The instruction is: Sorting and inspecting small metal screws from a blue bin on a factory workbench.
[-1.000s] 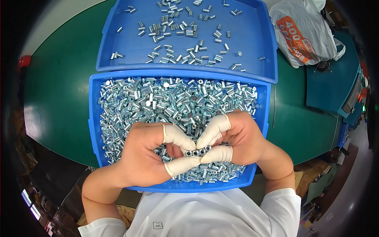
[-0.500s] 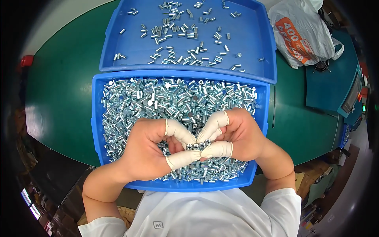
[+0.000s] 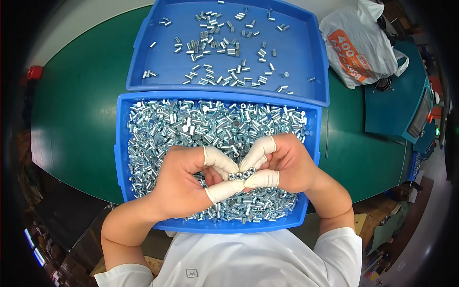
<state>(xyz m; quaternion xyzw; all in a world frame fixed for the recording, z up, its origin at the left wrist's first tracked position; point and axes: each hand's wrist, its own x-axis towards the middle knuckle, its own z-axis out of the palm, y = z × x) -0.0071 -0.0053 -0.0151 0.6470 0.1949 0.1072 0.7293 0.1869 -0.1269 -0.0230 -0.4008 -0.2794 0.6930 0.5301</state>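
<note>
Several small shiny metal sleeves stand side by side in a short row, their round hollow ends facing up. My left hand pinches the left end of this row between finger and thumb, both wearing white finger cots. From the other side my right hand, also with cots on its fingertips, grips the right end. The fingertips of both hands meet around the row. Below them is a blue tray heaped with loose sleeves of the same kind; my hands hide part of the heap.
A second blue tray adjoins the far side of the first, with scattered sleeves in it. Both stand on a green table. At the back right are a white plastic bag with orange print and a teal machine. A thin rod lies right of the trays.
The view has shifted slightly, so the trays and bag sit a little differently in the picture. Both hands keep their pinch on the row of sleeves, with only a small tilt.
</note>
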